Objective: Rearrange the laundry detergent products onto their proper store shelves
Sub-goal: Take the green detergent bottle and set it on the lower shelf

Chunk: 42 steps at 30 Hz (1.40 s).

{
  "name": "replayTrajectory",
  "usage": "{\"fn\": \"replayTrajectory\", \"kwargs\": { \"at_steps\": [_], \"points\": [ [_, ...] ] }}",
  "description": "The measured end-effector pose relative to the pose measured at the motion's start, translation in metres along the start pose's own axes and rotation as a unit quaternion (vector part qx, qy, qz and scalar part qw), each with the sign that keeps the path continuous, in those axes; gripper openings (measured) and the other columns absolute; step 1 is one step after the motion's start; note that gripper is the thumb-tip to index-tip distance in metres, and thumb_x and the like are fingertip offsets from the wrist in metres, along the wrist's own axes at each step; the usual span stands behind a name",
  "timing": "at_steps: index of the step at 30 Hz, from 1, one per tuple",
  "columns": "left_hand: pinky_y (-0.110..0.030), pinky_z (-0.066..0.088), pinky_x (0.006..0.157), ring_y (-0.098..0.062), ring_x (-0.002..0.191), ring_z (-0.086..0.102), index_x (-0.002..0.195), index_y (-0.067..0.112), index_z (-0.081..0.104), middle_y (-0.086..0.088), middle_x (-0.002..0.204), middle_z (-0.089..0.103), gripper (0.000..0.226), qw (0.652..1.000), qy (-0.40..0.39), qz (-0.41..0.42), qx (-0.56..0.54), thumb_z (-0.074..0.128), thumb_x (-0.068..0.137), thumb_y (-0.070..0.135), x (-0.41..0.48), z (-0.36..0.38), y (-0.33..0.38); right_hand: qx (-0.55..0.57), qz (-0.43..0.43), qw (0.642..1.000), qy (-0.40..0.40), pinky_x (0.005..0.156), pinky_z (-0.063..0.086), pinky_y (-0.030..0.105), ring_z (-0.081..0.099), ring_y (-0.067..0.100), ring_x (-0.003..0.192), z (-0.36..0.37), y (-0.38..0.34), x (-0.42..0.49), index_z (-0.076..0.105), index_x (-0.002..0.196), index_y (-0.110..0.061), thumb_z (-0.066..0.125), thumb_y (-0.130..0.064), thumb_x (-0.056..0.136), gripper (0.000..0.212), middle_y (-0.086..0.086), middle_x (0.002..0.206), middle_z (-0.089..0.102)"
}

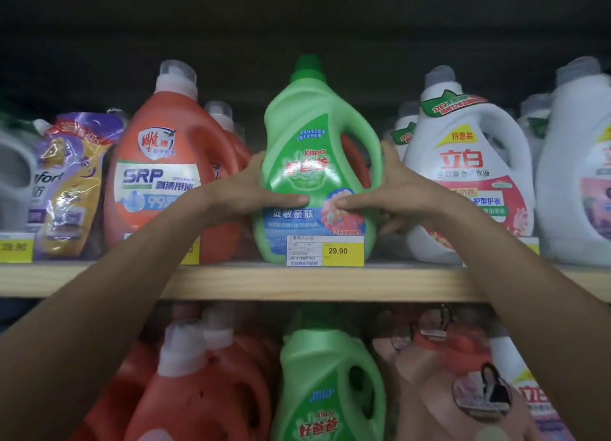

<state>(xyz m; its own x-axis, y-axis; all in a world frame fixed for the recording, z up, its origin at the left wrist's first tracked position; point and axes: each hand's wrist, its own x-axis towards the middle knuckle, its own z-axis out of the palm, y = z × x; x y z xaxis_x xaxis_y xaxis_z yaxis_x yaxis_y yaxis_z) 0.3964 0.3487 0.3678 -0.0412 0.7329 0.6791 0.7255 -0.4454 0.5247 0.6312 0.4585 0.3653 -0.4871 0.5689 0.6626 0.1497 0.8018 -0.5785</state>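
Here both hands clasp the green detergent bottle (317, 176), which stands upright at the front edge of the upper shelf (297, 283), just behind the price tag (325, 251) and between the orange bottle (162, 162) and the white bottle (469, 176). The left hand (261, 192) wraps the bottle's left flank, its fingers (284, 199) closed across the label; the right hand (393, 192) presses the right flank below the handle, thumb on the label, the other fingers half hidden behind the bottle. The step looks like seating this bottle in its slot. To do it well, keep the squeeze even on both sides so it stays upright, slide it straight back rather than twisting, keep the label facing out and centred over the tag, and watch the knuckles against the neighbours, which stand close.
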Motion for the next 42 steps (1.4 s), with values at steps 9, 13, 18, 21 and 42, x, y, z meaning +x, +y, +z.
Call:
{"fn": "replayTrajectory", "kwargs": {
  "at_steps": [9, 13, 18, 21, 42],
  "points": [
    [-0.018, 0.058, 0.087, 0.000, 0.115, 0.066, 0.152, 0.030, 0.030, 0.009, 0.133, 0.064, 0.103, 1.000, 0.022, 0.022, -0.006, 0.089, 0.066, 0.030, -0.007, 0.004, 0.001, 0.030, 0.011, 0.999, -0.014, 0.058, 0.065, 0.052, 0.073, 0.025, 0.107, 0.002, 0.003, -0.005, 0.029, 0.144, -0.040, 0.098, -0.029, 0.071, 0.101, -0.011, 0.140, 0.055],
    [-0.016, 0.058, 0.079, -0.001, 0.108, 0.070, 0.150, 0.028, 0.032, 0.005, 0.128, 0.068, 0.095, 0.999, 0.030, 0.028, -0.019, 0.087, 0.074, 0.016, -0.009, 0.005, 0.005, 0.034, 0.001, 0.999, 0.001, 0.059, 0.065, 0.057, 0.072, 0.025, 0.110, 0.002, 0.003, -0.001, 0.033, 0.144, -0.035, 0.101, -0.029, 0.066, 0.103, -0.011, 0.138, 0.055],
    [-0.020, 0.059, 0.086, -0.008, 0.115, 0.069, 0.152, 0.023, 0.031, -0.003, 0.134, 0.065, 0.095, 0.996, 0.049, 0.071, -0.031, 0.083, 0.076, -0.002, -0.015, 0.008, 0.011, 0.038, -0.097, 0.994, 0.044, 0.098, 0.060, 0.050, 0.062, 0.013, 0.122, -0.002, 0.004, 0.003, 0.032, 0.144, -0.021, 0.104, -0.020, 0.059, 0.111, -0.015, 0.128, 0.055],
    [-0.028, 0.056, 0.100, -0.013, 0.123, 0.065, 0.151, 0.022, 0.031, -0.004, 0.138, 0.062, 0.096, 0.993, 0.067, 0.096, -0.028, 0.083, 0.075, -0.003, -0.019, 0.010, 0.019, 0.013, -0.145, 0.987, 0.066, 0.109, 0.046, 0.029, 0.052, 0.005, 0.124, -0.009, 0.002, 0.003, 0.032, 0.149, -0.013, 0.104, -0.019, 0.057, 0.117, -0.021, 0.126, 0.051],
    [-0.022, 0.057, 0.090, -0.012, 0.119, 0.068, 0.151, 0.011, 0.031, -0.006, 0.137, 0.063, 0.098, 0.969, 0.182, 0.167, -0.015, 0.086, 0.070, 0.007, -0.040, -0.006, 0.083, 0.002, -0.221, 0.963, 0.152, 0.103, 0.053, 0.043, 0.063, 0.011, 0.106, -0.043, -0.055, -0.010, 0.034, 0.153, -0.023, 0.100, -0.047, 0.048, 0.126, -0.021, 0.112, 0.058]
  ]
}}
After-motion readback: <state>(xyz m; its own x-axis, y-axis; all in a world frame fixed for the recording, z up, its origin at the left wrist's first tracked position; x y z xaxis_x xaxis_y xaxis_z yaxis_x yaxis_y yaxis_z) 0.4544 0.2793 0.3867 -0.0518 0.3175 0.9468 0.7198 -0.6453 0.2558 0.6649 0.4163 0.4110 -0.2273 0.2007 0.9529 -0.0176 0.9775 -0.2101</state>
